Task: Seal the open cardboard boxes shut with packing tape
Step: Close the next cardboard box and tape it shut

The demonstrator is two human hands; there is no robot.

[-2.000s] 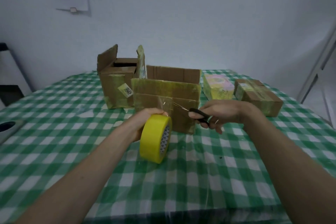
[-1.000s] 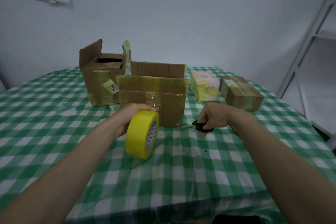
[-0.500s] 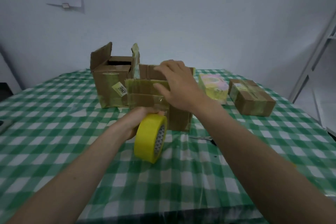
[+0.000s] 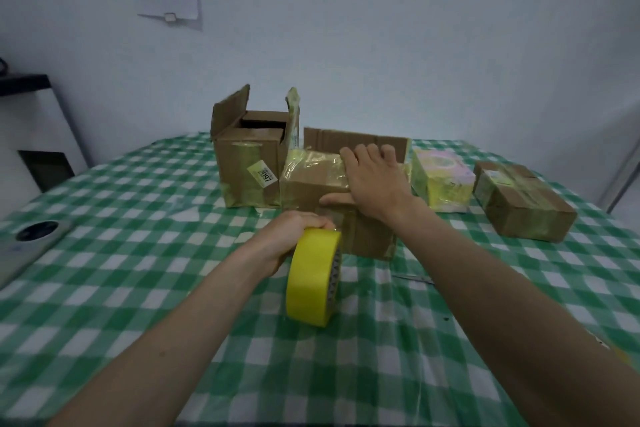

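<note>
My left hand grips a yellow roll of packing tape, held on edge just in front of the middle cardboard box. That box has clear tape over its front flap, and its back flap stands up. My right hand lies flat on the box's front top edge, fingers straight, thumb pressed on the front face. An open cardboard box with raised flaps and a "2097" label stands behind and to the left.
Scissors lie on the green checked tablecloth, mostly hidden by my right forearm. A pink and yellow package and a taped brown box sit at the right. A grey device lies at the left edge.
My right hand cut the tape with the scissors, laid them on the table, then rose to the middle box and now presses flat on its top front edge. The left hand keeps the roll.
</note>
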